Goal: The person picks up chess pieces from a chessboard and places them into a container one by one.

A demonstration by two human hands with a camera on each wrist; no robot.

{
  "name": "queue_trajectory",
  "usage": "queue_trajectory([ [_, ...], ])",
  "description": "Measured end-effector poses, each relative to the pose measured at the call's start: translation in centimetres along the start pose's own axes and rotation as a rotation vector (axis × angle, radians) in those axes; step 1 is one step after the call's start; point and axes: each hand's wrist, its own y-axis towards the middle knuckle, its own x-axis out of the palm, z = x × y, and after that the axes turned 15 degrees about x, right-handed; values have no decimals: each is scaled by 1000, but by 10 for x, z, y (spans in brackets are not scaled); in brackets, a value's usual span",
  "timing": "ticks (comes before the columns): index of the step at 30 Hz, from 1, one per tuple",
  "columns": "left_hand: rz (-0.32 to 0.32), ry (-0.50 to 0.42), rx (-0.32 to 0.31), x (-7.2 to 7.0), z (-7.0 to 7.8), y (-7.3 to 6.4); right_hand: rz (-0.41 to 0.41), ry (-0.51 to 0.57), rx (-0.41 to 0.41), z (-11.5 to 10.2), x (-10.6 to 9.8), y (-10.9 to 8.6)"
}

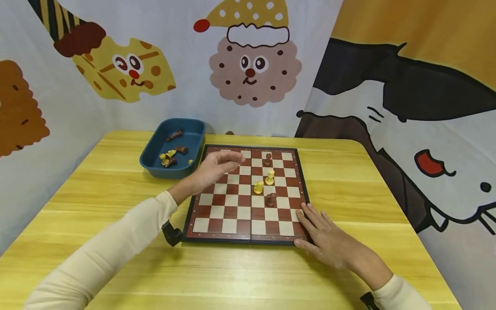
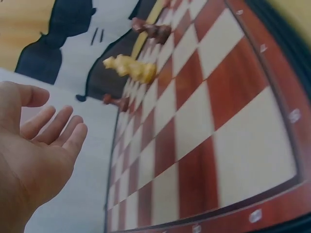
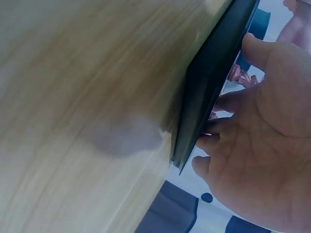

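Note:
My left hand [image 1: 217, 170] hovers over the left part of a brown and cream chessboard [image 1: 231, 200], holding nothing. In the left wrist view the fingers of this hand [image 2: 43, 155] bend loosely, with air between thumb and fingertips. My right hand [image 1: 333, 243] lies at the board's right edge near the front corner, fingertips touching the rim. Four squares' worth of play sits right of centre: a yellow knight [image 1: 258, 187], a taller yellow piece [image 1: 270, 177], a brown knight [image 1: 271, 199] and a brown piece [image 1: 268, 160] farther back, all upright.
A blue plastic bin [image 1: 172, 171] stands at the board's back left, with several brown and yellow chess pieces lying in it. The wooden table [image 1: 248, 275] ends at a printed cloth [image 1: 186, 107] behind.

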Motion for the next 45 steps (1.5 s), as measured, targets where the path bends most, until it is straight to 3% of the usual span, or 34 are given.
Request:
queue_trajectory([
  [5,-57,48,-78,18,-8,0,6,-5,-2,0,-1,0],
  [11,-127,103,-71,39,-19,0,11,-2,-2,1,1,0],
  [18,-116,169,-70,57,-30,-1,-13,-7,6,-1,-2,0],
  [37,-51,310,-5,68,-42,0,-60,28,34,0,-1,2],
  [45,-42,299,39,64,-37,4,-74,40,47,-1,-3,0],
])
